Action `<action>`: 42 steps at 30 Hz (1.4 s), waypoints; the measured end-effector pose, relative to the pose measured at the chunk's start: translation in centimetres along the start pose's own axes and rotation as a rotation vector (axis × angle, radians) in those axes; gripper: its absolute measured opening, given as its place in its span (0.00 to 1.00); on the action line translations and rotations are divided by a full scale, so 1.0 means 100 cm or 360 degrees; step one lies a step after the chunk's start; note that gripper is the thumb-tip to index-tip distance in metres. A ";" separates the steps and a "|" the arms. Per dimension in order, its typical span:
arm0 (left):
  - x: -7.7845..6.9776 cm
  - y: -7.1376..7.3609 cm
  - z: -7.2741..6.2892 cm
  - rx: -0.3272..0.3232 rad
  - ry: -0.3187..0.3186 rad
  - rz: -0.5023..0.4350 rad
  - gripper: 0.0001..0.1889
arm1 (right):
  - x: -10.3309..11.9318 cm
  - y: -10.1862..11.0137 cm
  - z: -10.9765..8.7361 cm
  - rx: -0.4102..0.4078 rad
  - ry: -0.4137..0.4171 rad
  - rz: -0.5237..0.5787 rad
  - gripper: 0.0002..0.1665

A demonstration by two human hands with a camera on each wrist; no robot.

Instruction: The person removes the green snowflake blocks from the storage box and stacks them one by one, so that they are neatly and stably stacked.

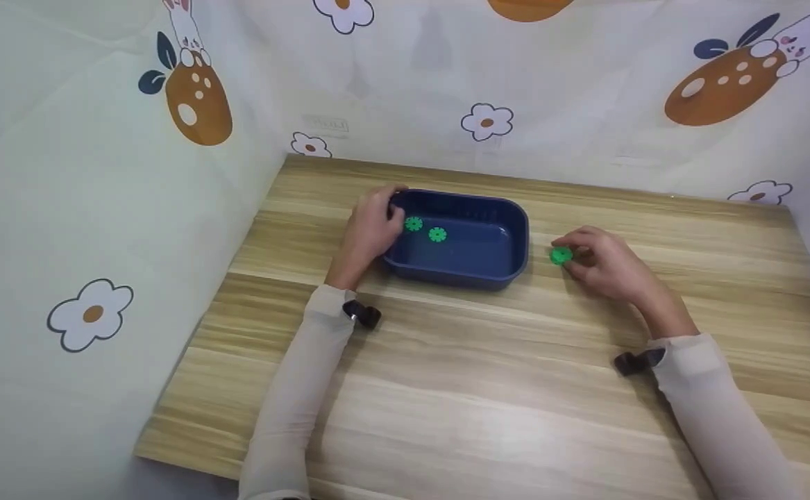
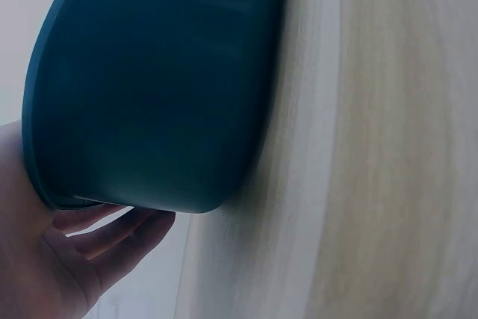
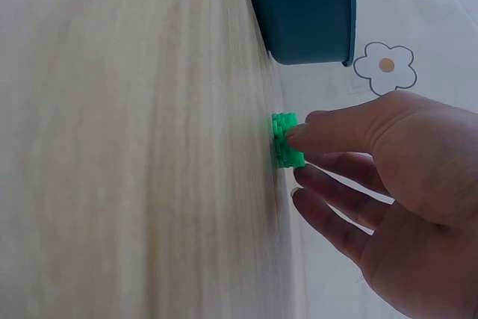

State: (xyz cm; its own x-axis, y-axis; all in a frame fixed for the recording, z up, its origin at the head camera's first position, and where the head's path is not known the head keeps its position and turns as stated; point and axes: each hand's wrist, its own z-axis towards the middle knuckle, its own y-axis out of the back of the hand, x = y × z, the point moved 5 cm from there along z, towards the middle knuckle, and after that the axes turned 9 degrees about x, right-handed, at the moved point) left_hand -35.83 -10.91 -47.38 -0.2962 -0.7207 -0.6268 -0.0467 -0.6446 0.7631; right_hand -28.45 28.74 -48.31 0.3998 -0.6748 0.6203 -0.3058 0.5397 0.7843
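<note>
A dark blue plastic basin [image 1: 474, 258] stands on the table, with two green notched snowflake discs [image 1: 437, 235] lying inside toward its left end. My left hand [image 1: 375, 226] grips the basin's left end, thumb over the rim and fingers along the outer wall; in the left wrist view the fingers [image 2: 123, 240] show at the wall's outside. To the right of the basin, my right hand [image 1: 606, 264] pinches a short stack of green snowflake discs [image 3: 287, 140] between thumb and fingers, close over the tabletop. The other fingers of that hand are loosely bent.
The wood-grain table [image 1: 446, 375] ends at a patterned cloth wall [image 1: 405, 83] behind and another on the left. Each sleeve cuff carries a small black wrist camera [image 1: 363, 314]. The basin's right wall stands a short way left of the right hand.
</note>
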 end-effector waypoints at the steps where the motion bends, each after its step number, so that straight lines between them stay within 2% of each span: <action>1: 0.000 0.000 0.000 0.0001 0.0000 0.0000 0.22 | 0.000 0.000 0.000 -0.0002 0.0001 -0.0003 0.23; 34: -0.001 0.001 0.000 -0.0013 -0.0009 0.0015 0.22 | 0.003 0.004 -0.001 -0.0011 0.0048 0.0023 0.23; 42: 0.000 0.000 0.001 0.0011 -0.0011 -0.0001 0.22 | 0.006 0.010 -0.001 -0.0040 0.0034 -0.0012 0.22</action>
State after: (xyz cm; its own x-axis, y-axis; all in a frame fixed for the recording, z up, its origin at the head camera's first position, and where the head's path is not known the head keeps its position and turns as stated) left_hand -35.90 -10.87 -47.40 -0.3026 -0.7185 -0.6262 -0.0532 -0.6433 0.7638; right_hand -28.40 28.92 -47.18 0.4202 -0.6683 0.6139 -0.2811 0.5474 0.7883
